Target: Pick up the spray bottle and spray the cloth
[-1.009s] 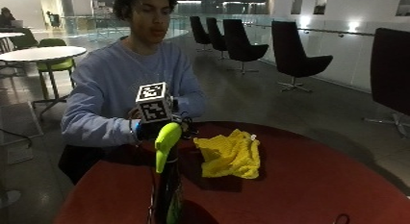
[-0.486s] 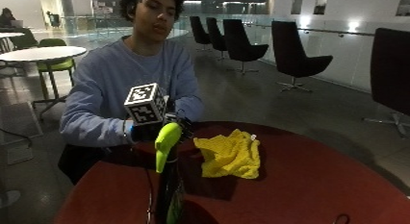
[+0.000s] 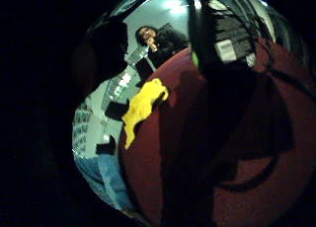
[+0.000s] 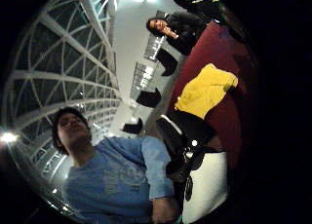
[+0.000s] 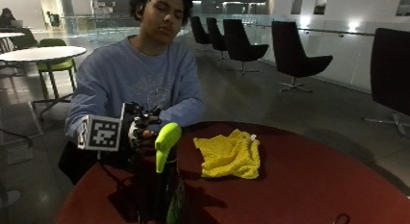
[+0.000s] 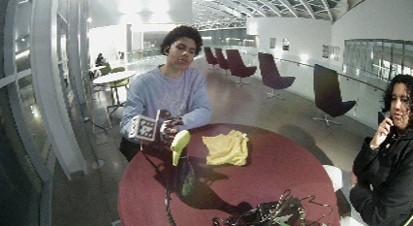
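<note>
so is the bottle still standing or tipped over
Standing. The bottle is upright on the table, green head on top, left of the cloth; the hand is behind it.

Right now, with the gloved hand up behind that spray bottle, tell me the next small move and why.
Probably bring the right hand forward and down onto the spray bottle, closing the grip round its dark neck below the green trigger head. The hand hovers just behind the bottle's top and does not appear to hold it yet. The bottle stands upright on the red table, with the yellow cloth lying unsprayed beside it.
</note>
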The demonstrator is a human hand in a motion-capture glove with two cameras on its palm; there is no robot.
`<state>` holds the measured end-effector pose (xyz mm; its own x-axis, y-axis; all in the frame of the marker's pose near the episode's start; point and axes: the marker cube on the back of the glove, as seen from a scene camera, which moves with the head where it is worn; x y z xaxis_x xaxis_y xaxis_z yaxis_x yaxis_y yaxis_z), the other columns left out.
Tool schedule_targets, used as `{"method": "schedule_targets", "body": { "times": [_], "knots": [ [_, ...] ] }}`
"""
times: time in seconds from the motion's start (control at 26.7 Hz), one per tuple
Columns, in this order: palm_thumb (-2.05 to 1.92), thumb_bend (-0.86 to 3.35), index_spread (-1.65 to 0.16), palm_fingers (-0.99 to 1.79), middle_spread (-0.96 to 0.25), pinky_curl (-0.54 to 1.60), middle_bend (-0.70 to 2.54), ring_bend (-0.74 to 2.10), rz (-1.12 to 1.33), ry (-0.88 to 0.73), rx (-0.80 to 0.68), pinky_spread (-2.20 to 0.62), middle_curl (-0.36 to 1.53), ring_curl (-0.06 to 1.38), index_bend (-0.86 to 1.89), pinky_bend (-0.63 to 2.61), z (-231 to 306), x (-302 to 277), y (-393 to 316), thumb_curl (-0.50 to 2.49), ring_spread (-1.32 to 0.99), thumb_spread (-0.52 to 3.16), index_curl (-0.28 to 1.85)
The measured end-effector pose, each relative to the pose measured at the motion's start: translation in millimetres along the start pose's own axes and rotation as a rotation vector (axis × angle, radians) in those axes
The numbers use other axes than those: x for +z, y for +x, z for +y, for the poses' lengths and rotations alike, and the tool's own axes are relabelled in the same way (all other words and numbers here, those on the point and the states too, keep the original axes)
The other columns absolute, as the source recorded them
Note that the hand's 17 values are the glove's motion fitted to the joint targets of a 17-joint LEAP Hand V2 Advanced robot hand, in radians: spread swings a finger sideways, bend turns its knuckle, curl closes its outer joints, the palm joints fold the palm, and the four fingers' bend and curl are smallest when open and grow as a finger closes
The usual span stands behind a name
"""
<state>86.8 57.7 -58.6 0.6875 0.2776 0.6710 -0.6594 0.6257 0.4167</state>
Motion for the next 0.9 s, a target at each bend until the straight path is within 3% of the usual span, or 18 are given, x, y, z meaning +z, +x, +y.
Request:
{"method": "schedule_targets", "body": {
  "times": [0.34, 0.6, 0.9],
  "knots": [
    [0.52, -0.02, -0.39, 0.53, -0.03, 0.34, 0.29, 0.38, 0.016, 0.179, 0.089, 0.17, 0.35, 0.28, 0.09, 0.49, -21.3, -19.3, 33.4, 0.24, 0.04, 1.00, 0.21],
    [0.55, -0.02, -0.41, 0.36, -0.01, 0.37, 0.25, 0.35, 0.131, 0.170, 0.192, 0.20, 0.35, 0.29, 0.06, 0.57, -59.6, -22.0, 63.9, 0.26, 0.07, 0.99, 0.19],
    [0.64, 0.02, -0.41, 0.27, 0.00, 0.36, 0.25, 0.33, 0.108, 0.267, 0.259, 0.25, 0.35, 0.28, 0.10, 0.57, -105.2, -9.4, 74.6, 0.29, 0.10, 1.02, 0.18]
  ]
}}
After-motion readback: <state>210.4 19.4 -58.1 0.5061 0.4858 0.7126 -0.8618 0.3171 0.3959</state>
